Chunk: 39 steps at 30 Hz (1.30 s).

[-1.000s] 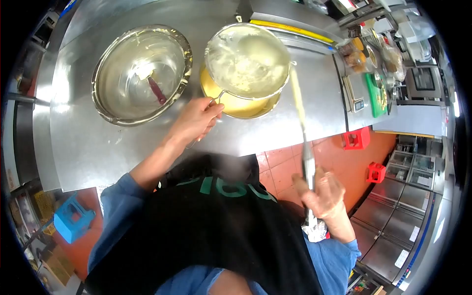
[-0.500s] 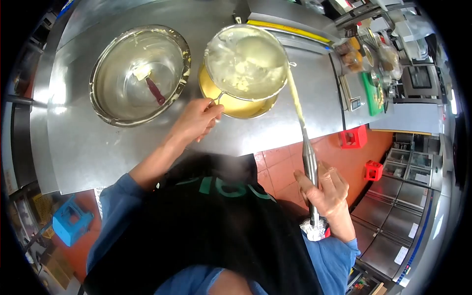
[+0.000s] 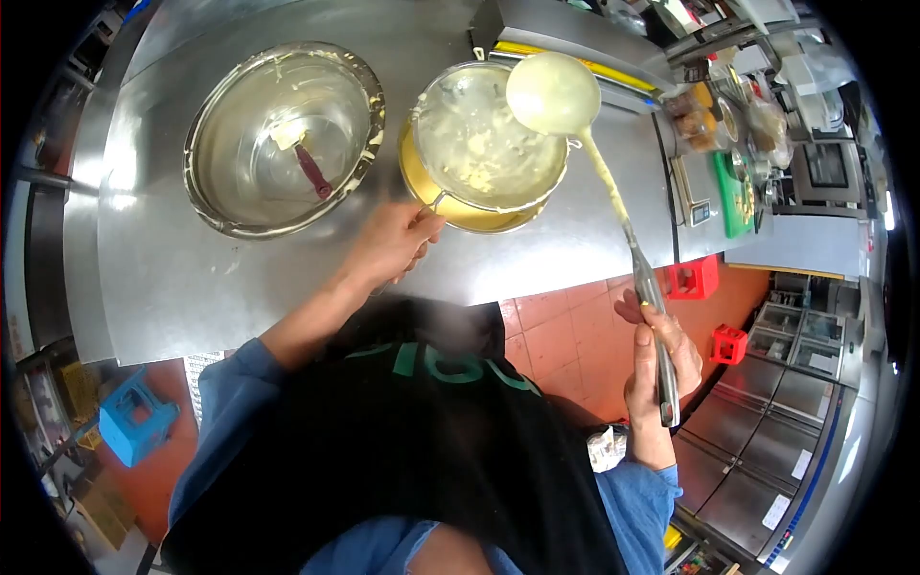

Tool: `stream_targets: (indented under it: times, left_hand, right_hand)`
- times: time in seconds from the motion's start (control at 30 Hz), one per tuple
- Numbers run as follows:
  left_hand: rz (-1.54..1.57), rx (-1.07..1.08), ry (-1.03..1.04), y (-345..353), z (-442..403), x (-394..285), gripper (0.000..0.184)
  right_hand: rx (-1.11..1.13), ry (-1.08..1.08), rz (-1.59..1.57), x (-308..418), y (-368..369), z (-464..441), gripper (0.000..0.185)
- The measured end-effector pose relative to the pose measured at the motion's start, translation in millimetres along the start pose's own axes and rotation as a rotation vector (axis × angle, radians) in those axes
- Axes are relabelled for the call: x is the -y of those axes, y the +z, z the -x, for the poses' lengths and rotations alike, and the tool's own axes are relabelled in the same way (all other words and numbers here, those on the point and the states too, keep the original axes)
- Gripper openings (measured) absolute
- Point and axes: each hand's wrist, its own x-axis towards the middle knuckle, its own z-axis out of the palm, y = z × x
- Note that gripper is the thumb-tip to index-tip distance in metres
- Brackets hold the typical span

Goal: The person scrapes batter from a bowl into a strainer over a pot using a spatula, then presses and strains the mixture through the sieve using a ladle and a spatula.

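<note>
Metal ladle, probably stiff, light and batter-slick, best gripped by its lower handle, hangs over the strainer's rim from the right hand's curled fingers, while the closed left hand grips the strainer's handle above a mixing bowl on the tabletop.

Right of sieve: wide bare surface up to scale, but ladle slants across, from above sieve's far-right rim to right hand. Left of sieve: narrow bare strip, then big steel bowl blocks. Near side: left hand at sieve's handle obstructs; bare room to its right. Far side: steel unit close behind, tight. Over sieve: far-right covered by ladle, rest open; height unclear. Under sieve: pot blocks.
</note>
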Motion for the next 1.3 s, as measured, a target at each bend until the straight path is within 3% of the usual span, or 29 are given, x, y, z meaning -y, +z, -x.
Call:
stream_targets:
  times: [0.43,0.9,1.0,1.1,1.17,1.23,1.27,1.3]
  left_hand:
    - [0.093,0.049,-0.057,5.0,-5.7,12.3,0.029]
    - [-0.007,-0.014,0.006,14.9,-26.0,35.5,0.032]
    - [-0.735,-0.661,0.712,16.5,-2.5,29.8,0.032]
    - [-0.335,-0.158,0.572,21.1,39.1,-20.2,0.036]
    - [0.108,0.319,0.357,33.3,53.9,-51.2,0.034]
    - [0.313,0.427,0.251,44.3,69.1,-70.7,0.035]
    - [0.473,0.424,0.304,43.4,70.3,-67.6,0.033]
    - [0.47,0.316,0.342,39.2,72.5,-64.6,0.033]
  right_hand:
    - [-0.097,0.453,-0.433,2.8,0.3,6.3,0.028]
    - [-0.246,0.526,-0.603,3.4,17.2,3.3,0.037]
    - [-0.336,0.487,-0.618,11.9,34.2,5.6,0.041]
    - [-0.287,0.325,-0.682,21.5,62.0,13.4,0.042]
    - [-0.211,0.155,-0.539,32.8,92.5,9.0,0.042]
    - [-0.111,-0.154,-0.249,31.7,111.1,1.6,0.035]
    - [-0.045,-0.207,-0.151,38.3,110.6,-4.8,0.022]
    - [0.223,-0.107,-0.088,50.0,99.9,-10.6,0.013]
